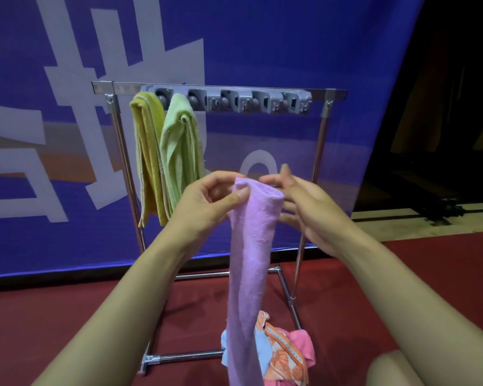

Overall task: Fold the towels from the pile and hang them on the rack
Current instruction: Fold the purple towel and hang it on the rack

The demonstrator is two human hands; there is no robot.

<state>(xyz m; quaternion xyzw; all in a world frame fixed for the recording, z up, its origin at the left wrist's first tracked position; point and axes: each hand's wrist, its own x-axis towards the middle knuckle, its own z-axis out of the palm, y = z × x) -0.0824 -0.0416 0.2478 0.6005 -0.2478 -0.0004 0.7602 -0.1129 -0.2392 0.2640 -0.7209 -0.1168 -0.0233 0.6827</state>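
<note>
Purple towel held up in front of the rack

The left hand (pixel 207 201) pinches the top edge of a folded purple towel (pixel 248 260) between thumb and fingers, so the towel hangs down in a long narrow strip over the pile. The right hand (pixel 304 210) is just right of the towel's top, its fingers spread and relaxed, grasping nothing; whether they touch the cloth cannot be told. Behind the hands stands the metal rack (pixel 322 151), with a grey row of clips (pixel 234 103) along its top bar. A yellow towel (pixel 148 154) and a green towel (pixel 179 151) hang side by side from the left end of that row. The pile of towels (pixel 285 355), pink, orange and blue, lies on the red floor (pixel 67 316) near the rack's near foot. A blue banner (pixel 262 37) fills the far side.
</note>
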